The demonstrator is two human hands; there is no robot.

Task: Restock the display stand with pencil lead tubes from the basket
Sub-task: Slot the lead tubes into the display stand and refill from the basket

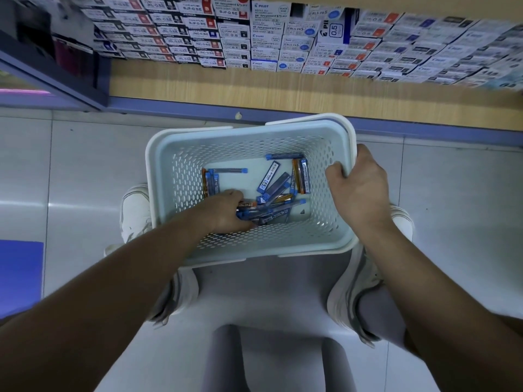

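A pale perforated plastic basket (181, 154) sits on the floor between my feet. Several blue and orange pencil lead tubes (276, 182) lie scattered across its bottom. My left hand (226, 212) reaches inside the basket, and its fingers curl round a bunch of tubes near the front wall. My right hand (358, 183) grips the basket's right rim, thumb inside and fingers over the edge. No display stand can be made out as such in this view.
A wooden shelf (254, 86) runs above the basket, stacked with several rows of refill boxes (254, 35). My white shoes (365, 278) stand on the grey tiled floor on either side. A blue panel (19, 275) lies at the left edge.
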